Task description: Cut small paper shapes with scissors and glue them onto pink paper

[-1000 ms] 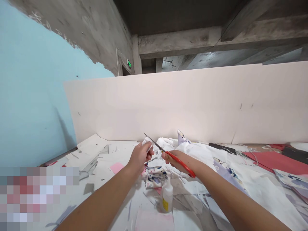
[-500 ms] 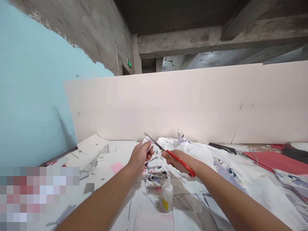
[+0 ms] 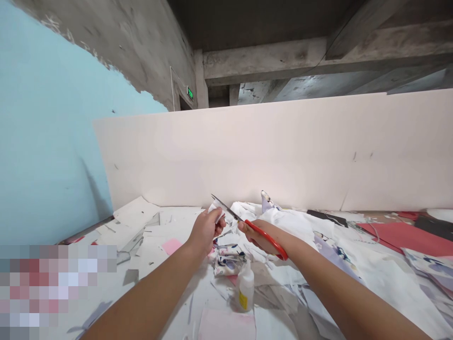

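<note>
My left hand (image 3: pixel 208 229) pinches a small white piece (image 3: pixel 216 208), paper or cloth, between thumb and fingers. Red-handled scissors (image 3: pixel 264 236) are in my right hand (image 3: pixel 256 232), whose fingers are wrapped round the handles. The blades point up and left, and their metal passes beside the white piece; whether they touch it I cannot tell. Below my hands lies a bundle of patterned fabric (image 3: pixel 228 264). A white bottle with a yellow label (image 3: pixel 245 289) stands in front of that bundle.
White cloth (image 3: pixel 293 226) is heaped to the right, near red sheets (image 3: pixel 410 238) and a dark flat piece (image 3: pixel 327 217). Paper scraps (image 3: pixel 166 264) and a pink piece (image 3: pixel 172 246) lie to the left. A pale upright panel (image 3: pixel 247 156) closes off the back.
Almost nothing differs. Both hands, the scissors and the white piece keep nearly the same place, with only a very slight shift.
</note>
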Motion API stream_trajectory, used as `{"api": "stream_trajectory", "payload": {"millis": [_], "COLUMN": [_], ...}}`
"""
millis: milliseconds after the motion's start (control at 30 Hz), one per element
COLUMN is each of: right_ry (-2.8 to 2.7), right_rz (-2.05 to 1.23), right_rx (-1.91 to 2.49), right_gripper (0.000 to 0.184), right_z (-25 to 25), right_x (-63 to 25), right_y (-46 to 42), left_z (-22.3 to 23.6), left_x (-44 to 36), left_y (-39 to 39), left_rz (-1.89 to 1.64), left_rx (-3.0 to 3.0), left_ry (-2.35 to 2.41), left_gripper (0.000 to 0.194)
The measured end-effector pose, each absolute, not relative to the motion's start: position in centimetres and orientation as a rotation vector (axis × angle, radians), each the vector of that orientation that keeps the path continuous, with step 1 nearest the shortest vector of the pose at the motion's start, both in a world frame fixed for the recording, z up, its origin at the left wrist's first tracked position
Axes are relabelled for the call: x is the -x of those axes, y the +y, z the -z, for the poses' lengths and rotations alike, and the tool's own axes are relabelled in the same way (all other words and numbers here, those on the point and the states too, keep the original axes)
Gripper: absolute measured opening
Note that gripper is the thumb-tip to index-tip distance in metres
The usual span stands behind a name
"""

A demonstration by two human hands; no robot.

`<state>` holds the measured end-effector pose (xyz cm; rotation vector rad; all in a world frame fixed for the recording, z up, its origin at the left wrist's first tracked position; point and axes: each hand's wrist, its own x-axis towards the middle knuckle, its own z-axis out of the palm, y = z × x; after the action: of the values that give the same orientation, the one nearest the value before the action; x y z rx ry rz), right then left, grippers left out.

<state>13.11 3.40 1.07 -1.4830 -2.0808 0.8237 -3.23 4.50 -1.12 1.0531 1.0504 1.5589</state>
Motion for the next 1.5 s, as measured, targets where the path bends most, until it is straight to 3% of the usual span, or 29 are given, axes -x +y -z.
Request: {"api": "stream_trajectory", "payload": {"millis": [433,1033,1500], "right_ry": [-2.194,-2.106,-1.551], "right_rz": [-0.942,-0.999,-1.321], "right_rx": [1.463,1.462,0.855], "right_gripper": [0.061,0.055,0.034], "right_z": [0.2,0.2,0.2], "right_x": [-13.6,-13.8,-12.0], "right_y": [5.0,5.2,5.3], "left_z": [1.2,1.3,1.3], "left_x": [3.2,3.5,2.3], "left_y": [4.5,4.8,3.0], "left_rz": [-1.560,-1.562,-1.217], "left_rx": [-1.039,-1.083,-1.435], "left_ry": [1.046,1.071,1.054], "left_gripper": [0.020,0.019,0.017]}}
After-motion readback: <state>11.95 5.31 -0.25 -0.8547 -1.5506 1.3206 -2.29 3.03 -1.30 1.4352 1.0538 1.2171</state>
